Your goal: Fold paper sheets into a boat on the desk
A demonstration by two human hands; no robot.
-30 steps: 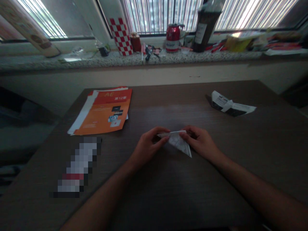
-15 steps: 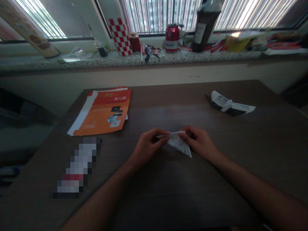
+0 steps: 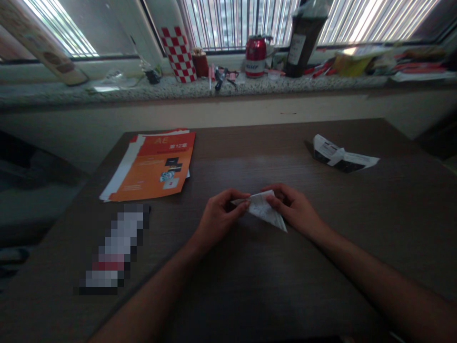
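Mid-frame, you had it: a small folded paper (image 3: 264, 210) between both hands! Your left hand (image 3: 217, 215) kept a narrow grip near its left corner; your right hand (image 3: 295, 206) pinched its upper right, the lower right point uncovered. A fold was being shaped, by my reading, and the next move called for one steady pinch while the other pressed a crease. Beyond, the dark desk (image 3: 246, 147) carried an orange booklet (image 3: 148, 174) upper left, a banded paper piece (image 3: 336, 156) upper right; farther, the stone sill (image 3: 194, 91) held a red can (image 3: 255, 57) below barred windows (image 3: 221, 24).
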